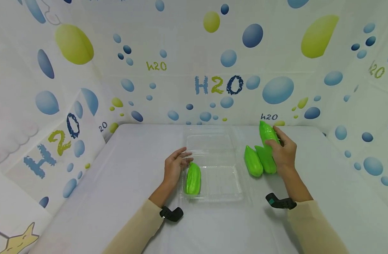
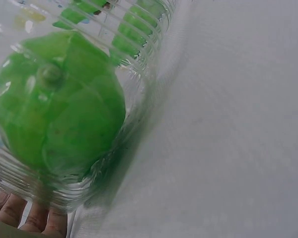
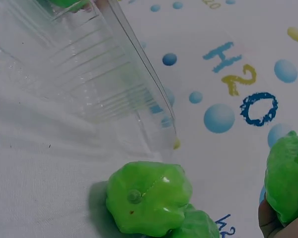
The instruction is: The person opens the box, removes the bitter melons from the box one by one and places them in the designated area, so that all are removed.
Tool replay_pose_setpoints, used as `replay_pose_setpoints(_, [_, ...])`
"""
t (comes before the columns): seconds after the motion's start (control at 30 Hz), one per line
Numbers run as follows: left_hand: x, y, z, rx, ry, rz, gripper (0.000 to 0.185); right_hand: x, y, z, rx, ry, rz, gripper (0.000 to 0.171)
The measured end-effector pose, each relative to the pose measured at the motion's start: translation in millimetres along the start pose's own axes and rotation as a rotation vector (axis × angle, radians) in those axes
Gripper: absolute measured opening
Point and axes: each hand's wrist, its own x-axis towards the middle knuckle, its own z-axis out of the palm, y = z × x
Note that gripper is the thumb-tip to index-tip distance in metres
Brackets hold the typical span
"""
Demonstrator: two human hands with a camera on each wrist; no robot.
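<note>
Head view: a clear tray (image 1: 219,190) with its lid folded back is seen on the white table (image 1: 86,211), between the two hands. One green gourd (image 1: 193,179) lies inside the tray, at its left wall. The left hand (image 1: 175,168) is placed at the tray's left edge, with the fingers nearly straight and relaxed, touching the tray rim just above this gourd; nothing is gripped by it. The right hand (image 1: 284,151) is curled around a raised gourd (image 1: 267,133), which is held tilted above the table, to the right of the tray. Two more gourds (image 1: 259,161) lie side by side on the table, just beside the right hand and near the tray's right wall. In the left wrist view, the gourd in the tray is seen through the ribbed wall, with fingertips (image 2: 25,215) below it. A wall with bubbles and "H2O" print (image 1: 218,84) stands behind the table.
</note>
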Motion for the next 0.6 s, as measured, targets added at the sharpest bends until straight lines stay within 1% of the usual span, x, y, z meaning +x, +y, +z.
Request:
replay_pose_setpoints(0.23, [-0.1,-0.6,0.3,-0.013,0.0,-0.006,0.052,6,5,-7,0.004,0.057,0.035,0.057])
replay_pose_setpoints(0.6, [1.4,0.1,0.5,-0.001,0.001,-0.007,0.053,12,5,-20,0.033,0.108,0.068,0.053])
